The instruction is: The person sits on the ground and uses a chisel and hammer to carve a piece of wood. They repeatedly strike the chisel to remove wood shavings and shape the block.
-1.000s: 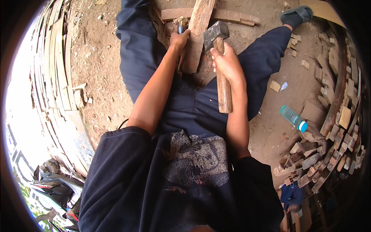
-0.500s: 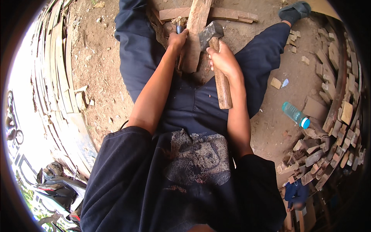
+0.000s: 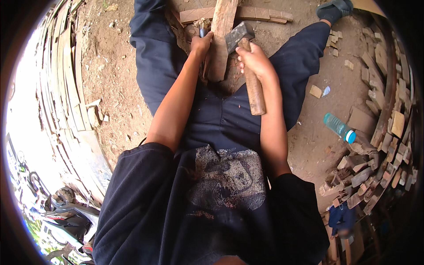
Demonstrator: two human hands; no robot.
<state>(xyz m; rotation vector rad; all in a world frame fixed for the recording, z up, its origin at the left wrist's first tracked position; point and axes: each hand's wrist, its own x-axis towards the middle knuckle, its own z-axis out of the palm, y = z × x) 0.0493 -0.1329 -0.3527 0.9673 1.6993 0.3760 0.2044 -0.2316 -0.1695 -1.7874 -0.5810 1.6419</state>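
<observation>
My left hand (image 3: pixel 202 44) is closed round a chisel (image 3: pixel 202 32) with a dark blue band and a pale, frayed top. It is held against the left edge of a long wooden plank (image 3: pixel 218 57) between my legs. The chisel's working end is hidden below my hand. To the right of the plank, my right hand (image 3: pixel 256 62) grips a hammer (image 3: pixel 255 95) by its wooden handle, close under the heavy, blocky grey head. The hammer head is just beside the plank, and the handle's butt points back toward me over my right forearm.
A curved segmented wooden piece (image 3: pixel 256 14) lies across the ground under the plank. On the right are a teal bottle (image 3: pixel 339 127), a small wood block (image 3: pixel 315 91) and a large pile of wood offcuts (image 3: pixel 366 172). Long boards (image 3: pixel 70 75) line the left; another person (image 3: pixel 341 221) is at lower right.
The hammer has tipped a little, its handle end shifting slightly away from me. My left hand keeps its hold on the chisel beside the plank.
</observation>
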